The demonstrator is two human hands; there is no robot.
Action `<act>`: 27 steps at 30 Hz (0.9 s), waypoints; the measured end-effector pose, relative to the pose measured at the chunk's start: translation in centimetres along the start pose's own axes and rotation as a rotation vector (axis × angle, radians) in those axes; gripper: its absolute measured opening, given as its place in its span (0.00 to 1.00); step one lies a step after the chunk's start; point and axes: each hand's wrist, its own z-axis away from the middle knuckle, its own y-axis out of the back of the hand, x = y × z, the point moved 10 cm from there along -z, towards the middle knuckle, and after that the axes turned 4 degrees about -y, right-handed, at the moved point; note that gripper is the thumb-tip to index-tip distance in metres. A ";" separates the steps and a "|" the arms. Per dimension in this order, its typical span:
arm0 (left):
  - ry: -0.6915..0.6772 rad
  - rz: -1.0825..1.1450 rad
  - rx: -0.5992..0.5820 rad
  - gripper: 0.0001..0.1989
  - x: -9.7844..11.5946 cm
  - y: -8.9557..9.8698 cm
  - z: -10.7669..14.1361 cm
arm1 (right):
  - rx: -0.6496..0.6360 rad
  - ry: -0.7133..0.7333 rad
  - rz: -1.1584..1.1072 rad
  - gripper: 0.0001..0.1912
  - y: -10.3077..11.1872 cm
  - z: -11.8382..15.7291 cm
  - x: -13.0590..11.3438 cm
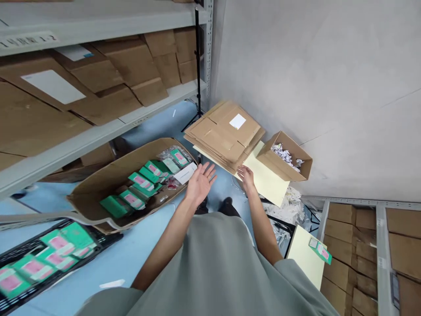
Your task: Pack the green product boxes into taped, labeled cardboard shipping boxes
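My left hand hangs in the air with its palm up and fingers spread, holding nothing. It is nearest to the right end of a long open carton, beside a white box inside it. Several green boxes with pink labels lie in that carton. My right hand is at the near corner of a stack of flattened cardboard boxes, its fingers slightly bent and apart. Whether its fingertips touch the cardboard I cannot tell. A white label is on the top sheet.
An open carton of crumpled paper stands on a pale yellow table by the wall. A black crate with green boxes is at lower left. Shelves of cartons rise at left. One green box lies on a pale board.
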 end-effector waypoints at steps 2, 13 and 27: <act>-0.007 0.023 0.007 0.30 0.9 0.3 -0.5 | 0.028 -0.056 0.028 0.12 -1.0 -1.6 0.8; -0.029 0.051 0.028 0.19 4.3 -0.8 -3.9 | -0.041 -0.134 0.079 0.11 -4.4 -5.9 1.3; 0.014 -0.027 0.048 0.14 5.0 -1.3 -6.4 | -0.135 0.055 0.007 0.25 -8.2 -4.5 -5.8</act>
